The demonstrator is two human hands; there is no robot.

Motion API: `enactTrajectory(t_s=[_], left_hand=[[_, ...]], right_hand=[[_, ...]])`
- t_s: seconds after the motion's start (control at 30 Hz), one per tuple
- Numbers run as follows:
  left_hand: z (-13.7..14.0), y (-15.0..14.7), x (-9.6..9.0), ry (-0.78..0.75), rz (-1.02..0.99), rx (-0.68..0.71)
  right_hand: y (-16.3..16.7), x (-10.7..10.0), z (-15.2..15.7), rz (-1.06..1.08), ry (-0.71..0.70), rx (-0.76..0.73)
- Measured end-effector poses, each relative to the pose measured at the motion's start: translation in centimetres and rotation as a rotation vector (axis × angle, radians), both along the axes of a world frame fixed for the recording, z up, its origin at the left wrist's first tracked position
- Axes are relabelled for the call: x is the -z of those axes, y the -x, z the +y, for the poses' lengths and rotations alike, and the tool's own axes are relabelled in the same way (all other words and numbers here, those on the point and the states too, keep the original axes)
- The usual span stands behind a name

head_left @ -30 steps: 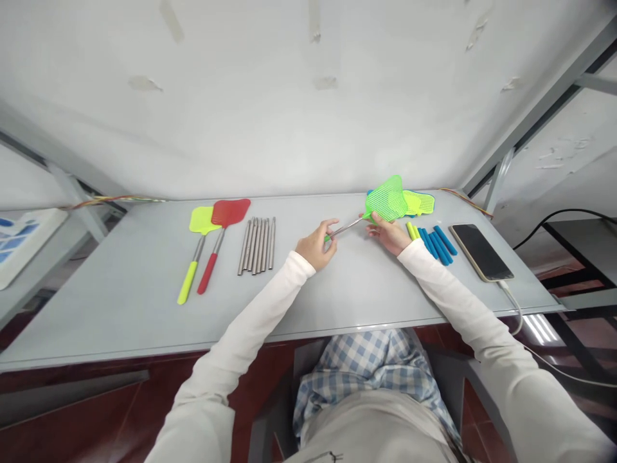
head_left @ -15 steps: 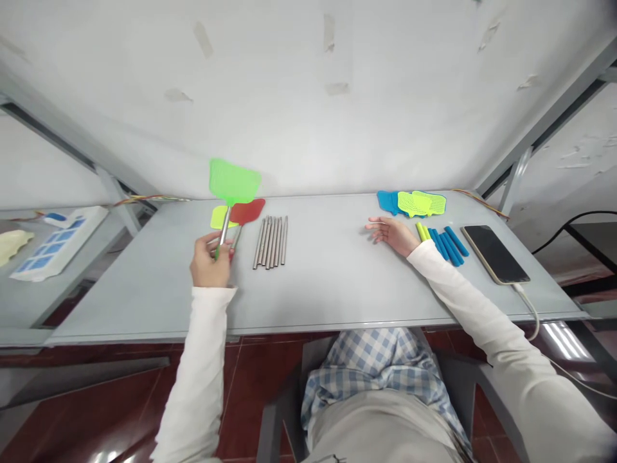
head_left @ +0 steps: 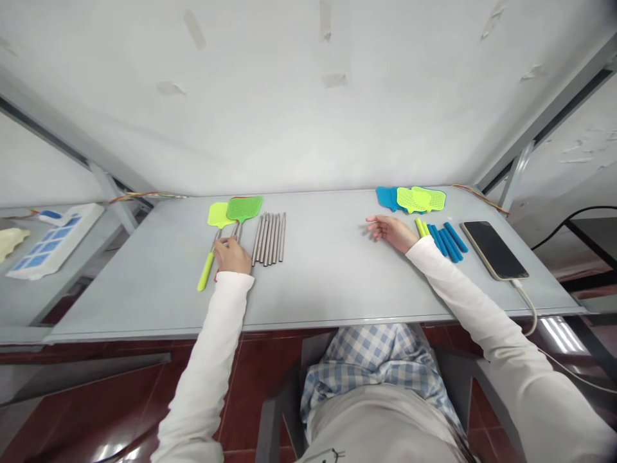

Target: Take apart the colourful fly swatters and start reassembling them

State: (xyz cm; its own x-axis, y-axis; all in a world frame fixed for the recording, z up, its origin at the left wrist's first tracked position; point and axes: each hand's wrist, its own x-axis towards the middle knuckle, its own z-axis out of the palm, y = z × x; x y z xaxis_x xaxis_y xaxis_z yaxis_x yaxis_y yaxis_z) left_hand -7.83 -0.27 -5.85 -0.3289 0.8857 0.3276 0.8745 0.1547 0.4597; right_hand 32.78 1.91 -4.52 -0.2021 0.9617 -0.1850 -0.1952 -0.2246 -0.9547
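My left hand is closed round the metal shaft of a green fly swatter, whose lower end it hides. The green head lies over a red one, of which only an edge shows. Just left lies a yellow-green fly swatter, partly under the green head. Several bare metal tubes lie side by side to the right of this hand. My right hand rests on the table with fingers apart and nothing in them, beside yellow-green handle grips and blue handle grips.
Blue swatter heads and yellow-green swatter heads lie overlapped near the wall. A phone with a white cable lies on the right of the grey table. A white power strip lies on the left-hand table.
My left hand has lowered the upright green fly swatter onto the red one, moving slightly right. The yellow-green swatter's handle now shows. My right hand has stayed in place.
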Motion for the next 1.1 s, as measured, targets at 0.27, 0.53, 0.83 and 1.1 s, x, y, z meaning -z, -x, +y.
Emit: enactTrajectory(t_s=[0.27,0.53,0.83,1.1], left_hand=[[-2.9,0.2,-3.2,-0.349,-0.044,-0.044],[-2.8,0.6,-1.1,0.121,0.054,0.128],[-0.5,3.3,0.0,0.282,-0.002,0.399],[-1.5,1.4,-1.2,0.111,0.122,0.344]], right_hand=[[0.4,-0.3,-0.4,-0.065,-0.036,-0.014],[0.5,-0.1,-0.6,-0.173,-0.106,-0.07],[0.4,0.2,-0.3,-0.198,-0.112,-0.078],[0.1,-0.1,-0.2,-0.271,-0.134,-0.108]])
